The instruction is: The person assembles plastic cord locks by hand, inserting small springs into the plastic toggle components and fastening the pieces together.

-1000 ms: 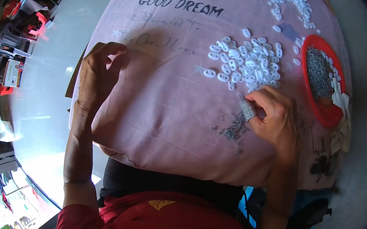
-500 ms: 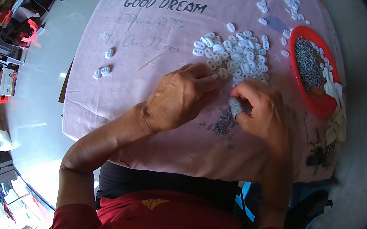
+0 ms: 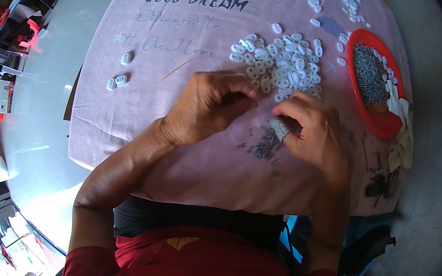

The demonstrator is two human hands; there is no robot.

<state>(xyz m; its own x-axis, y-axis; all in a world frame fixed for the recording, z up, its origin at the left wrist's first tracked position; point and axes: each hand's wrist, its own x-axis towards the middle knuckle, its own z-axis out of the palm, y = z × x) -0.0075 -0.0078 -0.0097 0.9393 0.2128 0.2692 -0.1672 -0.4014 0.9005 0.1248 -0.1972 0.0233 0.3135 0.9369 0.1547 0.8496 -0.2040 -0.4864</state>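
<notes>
My left hand (image 3: 203,103) hovers over the cloth just left of the near side of a heap of white oval plastic pieces (image 3: 290,72), each with two holes. Its thumb and fingers are curled into a pinch; whatever lies between them cannot be made out. Facing it, my right hand (image 3: 316,127) is also curled, with a grey wrap (image 3: 278,127) around one digit. Its fingertips come close together near the heap's lower edge, and anything held there is too small to name. Below the hands lies a small scatter of thin grey metal pins or screws (image 3: 266,146).
A red basin (image 3: 350,93) at the right holds many metal pins, with white pieces and a pale glove (image 3: 401,132) by its rim. Dark small tools (image 3: 378,185) lie at the right edge. Three white pieces (image 3: 121,80) and a thin stick (image 3: 176,70) are at left.
My left hand has drawn back slightly from the heap and turned, so its pinched fingers show more. The right hand has shifted only slightly. The whole view has moved a little.
</notes>
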